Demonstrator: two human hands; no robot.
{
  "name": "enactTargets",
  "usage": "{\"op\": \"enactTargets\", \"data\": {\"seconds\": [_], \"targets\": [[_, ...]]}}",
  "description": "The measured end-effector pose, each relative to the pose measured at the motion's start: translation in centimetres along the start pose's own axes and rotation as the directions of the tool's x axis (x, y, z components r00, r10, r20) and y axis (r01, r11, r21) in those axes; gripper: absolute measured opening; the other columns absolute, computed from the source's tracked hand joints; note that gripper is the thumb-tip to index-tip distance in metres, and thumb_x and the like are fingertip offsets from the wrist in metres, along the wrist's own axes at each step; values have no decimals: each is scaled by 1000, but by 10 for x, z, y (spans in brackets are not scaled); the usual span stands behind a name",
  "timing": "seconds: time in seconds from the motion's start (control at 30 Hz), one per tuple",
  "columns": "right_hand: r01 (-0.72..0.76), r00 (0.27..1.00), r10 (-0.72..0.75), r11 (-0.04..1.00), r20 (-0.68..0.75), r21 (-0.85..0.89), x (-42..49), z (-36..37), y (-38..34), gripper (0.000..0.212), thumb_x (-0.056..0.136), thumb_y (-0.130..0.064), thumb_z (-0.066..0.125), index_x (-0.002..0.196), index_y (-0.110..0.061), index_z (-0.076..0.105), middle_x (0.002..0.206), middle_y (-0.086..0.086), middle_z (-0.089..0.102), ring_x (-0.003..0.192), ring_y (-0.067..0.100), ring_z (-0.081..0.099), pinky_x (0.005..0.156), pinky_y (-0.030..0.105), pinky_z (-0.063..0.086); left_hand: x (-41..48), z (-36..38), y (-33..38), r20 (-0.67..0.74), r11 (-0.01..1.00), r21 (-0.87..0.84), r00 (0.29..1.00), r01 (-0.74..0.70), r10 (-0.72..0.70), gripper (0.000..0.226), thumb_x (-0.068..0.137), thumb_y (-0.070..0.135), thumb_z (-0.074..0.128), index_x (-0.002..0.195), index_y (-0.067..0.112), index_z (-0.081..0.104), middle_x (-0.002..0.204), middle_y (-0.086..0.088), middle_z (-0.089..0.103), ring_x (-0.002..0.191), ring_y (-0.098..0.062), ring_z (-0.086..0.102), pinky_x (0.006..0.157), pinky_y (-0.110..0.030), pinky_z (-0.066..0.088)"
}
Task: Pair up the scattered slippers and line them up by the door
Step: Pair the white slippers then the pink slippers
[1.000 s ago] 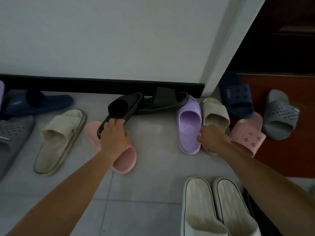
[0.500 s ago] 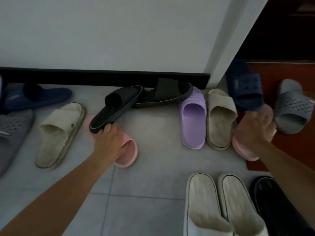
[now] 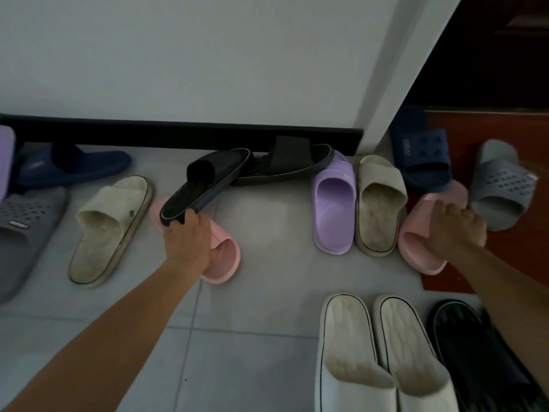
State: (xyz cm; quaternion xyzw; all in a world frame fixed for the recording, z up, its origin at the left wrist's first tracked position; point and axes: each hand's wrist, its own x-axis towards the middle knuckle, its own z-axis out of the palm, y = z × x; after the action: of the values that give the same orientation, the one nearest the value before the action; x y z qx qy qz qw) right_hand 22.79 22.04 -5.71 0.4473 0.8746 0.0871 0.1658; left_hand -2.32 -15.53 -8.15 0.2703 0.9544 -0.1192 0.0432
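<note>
The left hand (image 3: 190, 236) curls round the heel rim of a black slipper (image 3: 208, 179), and the right hand (image 3: 457, 230), well apart from it, lies over the strap of a pink slipper (image 3: 416, 248) with fingers bent round its far edge, so each hand grips its own shoe. The black slipper hangs tilted before the middle of the skirting board (image 3: 118, 133), its toe touching the second black slipper (image 3: 285, 165), which leans against that board. The gripped pink slipper sits just past the board's right end. The other pink slipper (image 3: 222, 260) lies under the left hand, nearer the viewer than the board's middle. The step looks like freeing two mates at once. It should go best if the black one is lifted clear before swinging, since its sole overlaps the pink one beneath and could drag it. The right hand would do well to slide its slipper out from beside the beige slipper (image 3: 378, 203) without nudging it. All seem to be moulded foam or rubber: the black ones thin and flat with a pale edge line, the pink ones thick, rounded and smooth, likely light and a little springy in the grip.
</note>
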Motion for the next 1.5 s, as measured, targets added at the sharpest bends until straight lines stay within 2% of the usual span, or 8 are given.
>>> {"op": "enactTargets", "data": {"seconds": [0.3, 0.43, 0.6, 0.73, 0.93, 1.1, 1.27, 1.5], "targets": [[-37, 999, 32, 991, 37, 132, -3, 2, -6, 80, 79, -48, 66, 135, -5, 29, 133, 19, 41, 123, 38, 42, 93, 45, 43, -1, -9, 23, 18, 988, -139, 998, 70, -68, 78, 64, 58, 73, 114, 3, 47, 106, -18, 51, 94, -35, 54, 77, -43, 50], [-33, 999, 26, 986, 43, 163, -1, 8, -5, 85, 79, -49, 65, 139, -5, 24, 136, 19, 39, 125, 37, 40, 94, 45, 43, -11, -12, 39, 83, 940, -323, 992, 113, -91, 74, 58, 45, 77, 110, 2, 47, 108, -19, 47, 98, -38, 51, 74, -43, 47], [-7, 1000, 3, 986, 21, 166, 4, 13, -2, 89, 77, -56, 63, 139, -6, 23, 135, 18, 40, 124, 35, 41, 96, 42, 43, -13, -27, 56, 105, 897, -417, 988, 144, -110, 90, 57, 48, 78, 129, 9, 40, 123, -16, 44, 112, -34, 47, 87, -43, 46], [27, 999, -32, 990, 33, 137, 6, 12, 7, 94, 78, -58, 61, 143, -7, 16, 137, 16, 40, 124, 33, 43, 96, 40, 42, -22, -45, 92, 112, 849, -521, 993, 92, -39, 90, 58, 42, 78, 134, 13, 39, 128, -14, 40, 119, -33, 44, 98, -42, 41], [103, 995, -100, 983, -27, 154, 4, 5, 23, 88, 69, -65, 66, 129, -7, 36, 125, 12, 47, 115, 30, 48, 91, 40, 46, -30, -70, 166, 109, 798, -602, 990, -9, 94, 86, 58, 41, 78, 130, 16, 39, 129, -9, 36, 120, -28, 43, 93, -37, 42], [156, 987, -148, 972, -56, 177, -8, -5, 25, 96, 64, -76, 59, 129, -8, 37, 129, 13, 47, 118, 31, 45, 94, 43, 42, -29, -90, 212, 19, 737, -657, 974, -158, 226, 88, 59, 41, 76, 132, 15, 35, 129, -10, 36, 121, -27, 38, 97, -36, 39], [278, 960, -272, 931, -59, 238, -36, -15, 21, 101, 56, -82, 53, 126, -11, 38, 123, 10, 45, 114, 31, 44, 93, 45, 39, -37, -103, 225, -98, 759, -509, 903, -406, 418, 95, 64, 40, 73, 140, 9, 24, 132, -13, 37, 122, -31, 35, 99, -38, 33], [519, 854, -497, 835, -156, 183, -80, -41, -10, 89, 62, -74, 60, 126, -17, 35, 122, 5, 42, 112, 28, 42, 93, 42, 37, -65, -99, 149, -148, 705, -185, 728, -685, 669, 92, 67, 43, 70, 142, 13, 25, 131, -8, 36, 113, -28, 42, 96, -39, 43]]}}
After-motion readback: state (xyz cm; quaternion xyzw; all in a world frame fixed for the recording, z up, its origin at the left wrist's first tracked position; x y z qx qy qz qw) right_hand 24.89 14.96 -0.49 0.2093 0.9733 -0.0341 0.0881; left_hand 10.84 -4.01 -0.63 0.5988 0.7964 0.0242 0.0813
